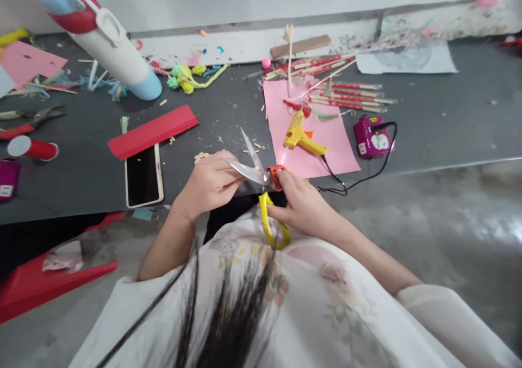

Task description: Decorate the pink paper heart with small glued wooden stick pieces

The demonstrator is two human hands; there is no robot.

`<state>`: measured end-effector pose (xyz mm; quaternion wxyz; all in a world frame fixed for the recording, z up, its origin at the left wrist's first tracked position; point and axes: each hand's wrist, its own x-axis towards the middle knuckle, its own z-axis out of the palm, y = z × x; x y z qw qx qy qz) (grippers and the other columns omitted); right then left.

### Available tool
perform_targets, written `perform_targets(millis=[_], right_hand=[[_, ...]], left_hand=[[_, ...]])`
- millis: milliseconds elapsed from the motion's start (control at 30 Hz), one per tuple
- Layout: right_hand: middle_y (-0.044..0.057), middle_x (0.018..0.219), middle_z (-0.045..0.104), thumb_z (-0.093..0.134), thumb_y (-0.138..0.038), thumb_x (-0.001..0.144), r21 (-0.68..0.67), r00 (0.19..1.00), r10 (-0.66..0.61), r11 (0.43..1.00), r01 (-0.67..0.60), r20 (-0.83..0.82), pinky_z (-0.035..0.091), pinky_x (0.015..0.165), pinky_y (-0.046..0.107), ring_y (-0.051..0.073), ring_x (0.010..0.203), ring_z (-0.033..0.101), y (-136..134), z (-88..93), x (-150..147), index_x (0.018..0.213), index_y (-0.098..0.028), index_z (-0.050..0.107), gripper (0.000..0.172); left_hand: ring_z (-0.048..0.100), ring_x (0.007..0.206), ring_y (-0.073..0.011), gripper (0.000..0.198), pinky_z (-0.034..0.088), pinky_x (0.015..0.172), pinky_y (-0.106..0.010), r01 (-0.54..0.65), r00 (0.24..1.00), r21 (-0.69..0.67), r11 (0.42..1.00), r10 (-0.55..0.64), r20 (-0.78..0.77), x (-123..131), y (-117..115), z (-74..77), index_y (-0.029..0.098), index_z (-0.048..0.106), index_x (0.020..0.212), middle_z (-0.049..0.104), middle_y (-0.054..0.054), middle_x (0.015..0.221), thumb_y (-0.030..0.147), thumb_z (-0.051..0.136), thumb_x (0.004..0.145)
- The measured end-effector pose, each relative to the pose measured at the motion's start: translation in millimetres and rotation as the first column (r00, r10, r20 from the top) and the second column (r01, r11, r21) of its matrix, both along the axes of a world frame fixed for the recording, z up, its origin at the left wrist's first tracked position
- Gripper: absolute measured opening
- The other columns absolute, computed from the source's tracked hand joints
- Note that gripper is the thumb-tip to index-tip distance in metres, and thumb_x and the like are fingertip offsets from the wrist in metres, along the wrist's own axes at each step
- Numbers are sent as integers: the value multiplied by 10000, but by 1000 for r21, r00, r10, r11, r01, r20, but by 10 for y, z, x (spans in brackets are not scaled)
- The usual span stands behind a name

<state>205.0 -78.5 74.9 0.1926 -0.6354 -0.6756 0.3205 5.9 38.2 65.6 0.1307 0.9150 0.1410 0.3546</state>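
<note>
My right hand [304, 202] grips a pair of scissors [249, 173] by its handle loops, one yellow and one orange-red. The two blades stand apart and point up and to the left, over the table's front edge. My left hand [214, 183] is just left of the blades, its fingers curled together. Whatever they hold, if anything, is hidden. Beyond my right hand, a yellow glue gun [299, 134] lies on a pink sheet of paper [334, 148]. A folded red paper strip [153, 131] partly covers a phone [142, 178] to the left of my left hand.
At the back left stands a tilted-looking bottle [118, 58]. Red-wrapped sticks [354, 96] lie beyond the glue gun, whose cord runs to a purple box [372, 137]. Red thread spool [35, 148] and pliers [38, 119] lie far left. Scraps litter the dark table [428, 112].
</note>
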Motion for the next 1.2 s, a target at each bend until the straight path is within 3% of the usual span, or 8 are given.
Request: perform_targets(millis=[333,567,833,1200], right_hand=[[86,928,614,630,-365,772,-99,998,-34,994,39,50,497,781,395,252,874,613,240,9,-11,917,-200,449,285],[105,984,602,616,-387,797,-36,998,-62,997,63,32,508,833,432,273,964,604,226,-45,-49,1000,-190,450,329],[154,1053,571,636,-442,789,34,995,-26,999,23,96,513,806,483,331,1023,566,230,-16,-32,1019,-184,430,402],[131,1026,607,592,-496,829,35,994,-8,999,4,105,506,789,448,301,959,600,234,-107,-16,1047,-190,453,400]], left_hand=[[668,791,-129,145,565,742,-235,6,999,-75,997,-2,45,29,225,-111,183,732,836,724,-17,792,113,607,858],[672,777,-138,179,561,743,-245,32,999,-117,993,-30,23,23,293,-128,188,739,853,723,-25,766,129,570,860],[639,738,-122,230,520,665,-231,107,994,-306,946,-101,33,19,258,-114,173,716,897,693,-29,756,44,538,827],[631,711,-140,233,518,643,-255,105,994,-219,970,-109,-5,14,277,-154,173,718,920,683,-23,731,56,535,836]])
